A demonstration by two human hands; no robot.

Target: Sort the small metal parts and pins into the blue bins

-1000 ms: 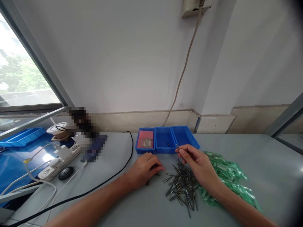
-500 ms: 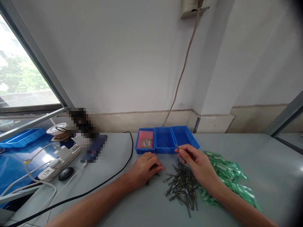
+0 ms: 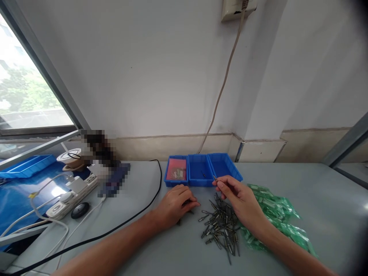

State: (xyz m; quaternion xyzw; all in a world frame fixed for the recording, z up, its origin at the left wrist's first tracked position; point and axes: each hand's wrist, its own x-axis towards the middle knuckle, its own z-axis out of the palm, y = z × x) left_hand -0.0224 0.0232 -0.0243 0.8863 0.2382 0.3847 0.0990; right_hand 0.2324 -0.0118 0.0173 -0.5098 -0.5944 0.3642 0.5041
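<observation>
My right hand [image 3: 237, 193] pinches a small blind rivet [image 3: 215, 178] between thumb and fingertips, just over the front edge of the blue bins. Below it spreads a loose pile of metal blind rivets [image 3: 221, 226], their thin stems pointing every way. To the left of the pile my left hand [image 3: 178, 205] rests on the table, fingers curled inward. Dark bits, perhaps rivets, peek out from under that hand; what its fingers hold is hidden. One small dark piece [image 3: 204, 174] lies in the middle blue bin [image 3: 198, 182].
The left blue bin [image 3: 176, 183] holds a pink sheet and a clear bag of small parts; the right blue bin [image 3: 222, 163] adjoins the middle one. Green plastic bags [image 3: 276, 211] lie right of the pile. A black cable [image 3: 138, 216], mouse [image 3: 80, 210] and power strip [image 3: 57, 209] occupy the left.
</observation>
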